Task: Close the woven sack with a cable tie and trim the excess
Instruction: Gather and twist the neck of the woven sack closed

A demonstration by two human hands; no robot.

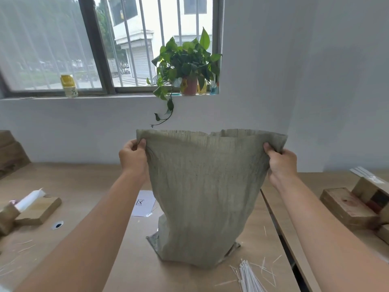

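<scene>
I have the woven sack point(207, 186) standing upright near the middle of the worktop point(88, 186), its bottom edge resting on the surface and its mouth lifted and stretched wide. My left hand point(133, 158) pinches the left corner of the mouth, fingers curled over the fabric; my right hand point(281, 162) grips the right corner the same way, so both hands are closed on the sack and well apart from each other. A bundle of white cable ties point(249, 277) lies at the near edge of the worktop, just right of the sack's base, with loose strips scattered around it. A sheet of paper point(143, 203) lies flat behind the sack on its left side. Wooden blocks point(39, 209) sit toward the left edge.
</scene>
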